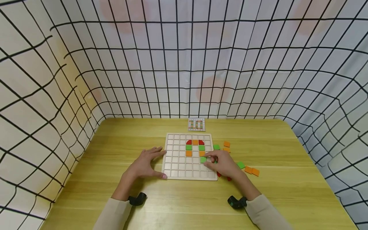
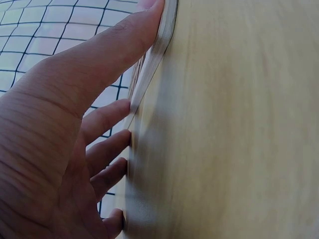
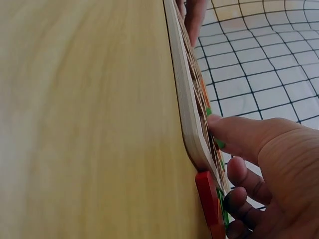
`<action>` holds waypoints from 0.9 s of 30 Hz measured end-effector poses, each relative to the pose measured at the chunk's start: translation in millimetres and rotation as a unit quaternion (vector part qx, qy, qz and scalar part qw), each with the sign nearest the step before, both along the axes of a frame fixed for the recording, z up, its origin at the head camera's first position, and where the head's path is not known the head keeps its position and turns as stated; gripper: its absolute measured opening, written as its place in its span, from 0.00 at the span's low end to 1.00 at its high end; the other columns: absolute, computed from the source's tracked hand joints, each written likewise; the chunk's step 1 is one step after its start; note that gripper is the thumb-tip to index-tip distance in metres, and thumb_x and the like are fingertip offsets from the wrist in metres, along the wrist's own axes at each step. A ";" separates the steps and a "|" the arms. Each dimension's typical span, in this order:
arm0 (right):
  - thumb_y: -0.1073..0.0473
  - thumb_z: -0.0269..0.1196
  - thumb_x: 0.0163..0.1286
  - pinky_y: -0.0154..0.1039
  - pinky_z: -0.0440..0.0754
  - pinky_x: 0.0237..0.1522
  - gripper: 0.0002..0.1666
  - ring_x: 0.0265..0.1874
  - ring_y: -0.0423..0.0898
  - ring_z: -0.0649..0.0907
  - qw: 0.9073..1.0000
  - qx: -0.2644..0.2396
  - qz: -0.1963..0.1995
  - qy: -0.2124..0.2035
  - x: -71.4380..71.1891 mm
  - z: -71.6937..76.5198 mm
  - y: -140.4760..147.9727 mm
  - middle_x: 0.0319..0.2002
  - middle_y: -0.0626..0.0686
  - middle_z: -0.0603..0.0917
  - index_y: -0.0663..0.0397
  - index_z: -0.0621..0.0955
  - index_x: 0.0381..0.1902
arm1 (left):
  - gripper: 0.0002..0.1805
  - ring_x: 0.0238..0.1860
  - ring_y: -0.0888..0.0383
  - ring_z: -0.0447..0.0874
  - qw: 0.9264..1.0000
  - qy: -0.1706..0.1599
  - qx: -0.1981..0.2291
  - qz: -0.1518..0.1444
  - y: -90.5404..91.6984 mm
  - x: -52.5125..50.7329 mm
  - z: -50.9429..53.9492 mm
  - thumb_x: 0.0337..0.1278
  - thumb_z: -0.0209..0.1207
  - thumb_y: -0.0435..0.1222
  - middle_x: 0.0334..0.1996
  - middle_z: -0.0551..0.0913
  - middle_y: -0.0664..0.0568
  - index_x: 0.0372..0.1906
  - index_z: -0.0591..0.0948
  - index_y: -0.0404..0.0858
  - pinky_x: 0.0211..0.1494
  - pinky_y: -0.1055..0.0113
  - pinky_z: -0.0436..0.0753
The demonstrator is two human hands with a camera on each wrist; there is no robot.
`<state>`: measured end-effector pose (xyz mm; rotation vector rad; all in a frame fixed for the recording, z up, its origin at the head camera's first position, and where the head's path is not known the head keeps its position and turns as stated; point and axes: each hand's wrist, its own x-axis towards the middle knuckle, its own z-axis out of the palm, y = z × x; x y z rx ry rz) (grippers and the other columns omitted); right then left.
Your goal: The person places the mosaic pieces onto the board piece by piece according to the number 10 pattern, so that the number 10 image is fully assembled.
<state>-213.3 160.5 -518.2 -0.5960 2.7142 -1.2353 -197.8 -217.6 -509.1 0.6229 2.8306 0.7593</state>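
Note:
A pale wooden grid board [image 1: 178, 166] lies on the table. In its upper right part, red curved tiles [image 1: 188, 142], orange square tiles [image 1: 188, 153] and green square tiles [image 1: 188, 147] form an arch shape. My left hand [image 1: 145, 163] is spread at the board's left side, its fingertips and thumb touching the edge; the left wrist view shows the fingers [image 2: 107, 122] fairly straight against it. Below the arch's right leg, my right hand [image 1: 222, 161] pinches a green square tile [image 1: 203, 159] between thumb and index finger, at a grid cell. The right wrist view shows its thumb [image 3: 234, 130] over the board.
A small printed pattern card [image 1: 196, 124] lies behind the board. Loose orange tiles [image 1: 226, 144] and green tiles [image 1: 241, 165] are scattered right of the board, some partly under my right hand. Red pieces [image 3: 208, 198] rest by the board's near right corner. Black-grid white cloth surrounds the table.

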 end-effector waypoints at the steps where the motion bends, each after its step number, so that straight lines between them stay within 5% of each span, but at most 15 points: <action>1: 0.54 0.75 0.64 0.31 0.68 0.27 0.14 0.24 0.40 0.71 1.000 0.001 -0.001 0.001 0.3 0.6 -0.8 0.25 0.43 0.78 0.47 0.90 0.48 | 0.61 0.81 0.41 0.56 1.000 0.001 -0.001 -0.001 0.2 -0.2 -0.2 0.30 0.77 0.69 0.80 0.64 0.49 0.76 0.71 0.53 0.81 0.31 0.46; 27: 0.50 0.74 0.65 0.31 0.67 0.25 0.16 0.22 0.40 0.71 1.000 0.004 -0.001 0.012 -2.2 -3.7 1.8 0.25 0.42 0.79 0.44 0.90 0.49 | 0.60 0.81 0.41 0.56 1.000 -0.001 0.005 -0.001 1.8 0.5 2.4 0.30 0.78 0.68 0.80 0.64 0.47 0.76 0.71 0.51 0.81 0.30 0.46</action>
